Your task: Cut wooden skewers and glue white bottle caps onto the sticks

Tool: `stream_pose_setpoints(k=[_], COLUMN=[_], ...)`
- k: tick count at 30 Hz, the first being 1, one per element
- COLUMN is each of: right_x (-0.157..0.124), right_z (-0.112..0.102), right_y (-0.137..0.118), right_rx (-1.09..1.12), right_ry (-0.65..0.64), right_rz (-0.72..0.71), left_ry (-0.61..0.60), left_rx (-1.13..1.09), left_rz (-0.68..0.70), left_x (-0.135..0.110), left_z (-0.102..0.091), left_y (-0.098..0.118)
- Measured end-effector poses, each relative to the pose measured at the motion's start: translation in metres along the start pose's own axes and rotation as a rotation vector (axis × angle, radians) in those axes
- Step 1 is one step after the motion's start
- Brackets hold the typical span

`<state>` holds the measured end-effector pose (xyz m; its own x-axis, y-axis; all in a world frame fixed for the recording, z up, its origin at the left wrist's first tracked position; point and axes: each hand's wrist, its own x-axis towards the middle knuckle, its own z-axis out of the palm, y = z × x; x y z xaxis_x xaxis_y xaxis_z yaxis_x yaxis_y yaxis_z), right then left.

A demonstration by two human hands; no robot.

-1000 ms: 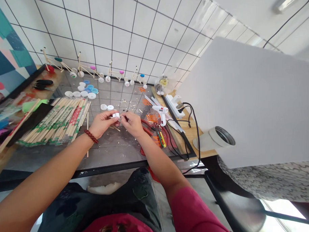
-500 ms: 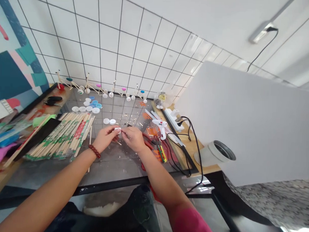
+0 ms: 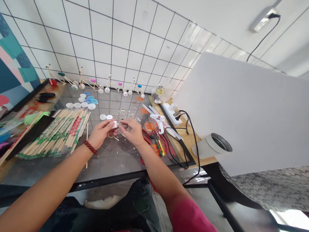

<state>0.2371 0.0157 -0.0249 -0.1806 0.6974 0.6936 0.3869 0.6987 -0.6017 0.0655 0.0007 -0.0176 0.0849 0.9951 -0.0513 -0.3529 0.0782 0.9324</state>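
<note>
And here we are at the table: the left hand (image 3: 101,132) is closed in a narrow grip, fingertips wrapped around a small white plastic bottle cap (image 3: 114,124), holding it up just off the surface. The right hand (image 3: 132,131) comes in tight beside it, thumb and forefinger pinched narrow right next to the cap. Whatever sits in that pinch is too small to make out! A red bead bracelet (image 3: 90,147) circles the left wrist.

Just beyond the fingers, two more white bottle caps (image 3: 106,117) lie side by side on the glass-topped table (image 3: 112,168), among scattered wood shavings. To the left sits a big spread of wooden chopsticks in green-printed paper sleeves (image 3: 60,134). Further up, a cluster of white and blue bottle caps (image 3: 85,101) lies in front of a row of miniature wooden-stick bicycles with bottle-cap wheels (image 3: 94,82), lined up against the white tiled wall (image 3: 121,43).

Over on the right, a white hot glue gun (image 3: 158,123) rests on clear plastic near a pair of red-handled pliers (image 3: 146,137), with a white power strip (image 3: 171,113) on the wooden ledge beyond.
</note>
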Motion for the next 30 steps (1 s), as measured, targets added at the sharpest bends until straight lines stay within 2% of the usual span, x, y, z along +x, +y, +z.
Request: stream_pose_setpoints(k=[3, 10, 15, 19, 25, 30], right_x=[-0.001, -0.001, -0.002, -0.001, -0.002, -0.005], right_z=[0.002, -0.002, -0.003, -0.002, -0.004, 0.0], right_y=[0.001, 0.004, 0.003, 0.007, 0.013, 0.018], right_rx=[0.006, 0.025, 0.015, 0.032, -0.02, -0.014], right_ry=[-0.081, -0.084, -0.16, -0.2, -0.27, -0.252], right_rz=[-0.041, 0.008, -0.022, -0.063, -0.075, -0.086], left_ry=[0.0, -0.041, -0.059, -0.128, -0.128, -0.156], left_rx=[0.022, 0.146, 0.243, 0.332, 0.455, 0.401], left_rz=[0.001, 0.117, 0.183, 0.188, 0.193, 0.153], left_x=[0.0, 0.004, 0.006, 0.005, 0.005, 0.005], left_z=[0.0, -0.005, -0.009, -0.009, -0.012, -0.012], left_y=[0.0, -0.01, -0.011, -0.009, -0.012, -0.011])
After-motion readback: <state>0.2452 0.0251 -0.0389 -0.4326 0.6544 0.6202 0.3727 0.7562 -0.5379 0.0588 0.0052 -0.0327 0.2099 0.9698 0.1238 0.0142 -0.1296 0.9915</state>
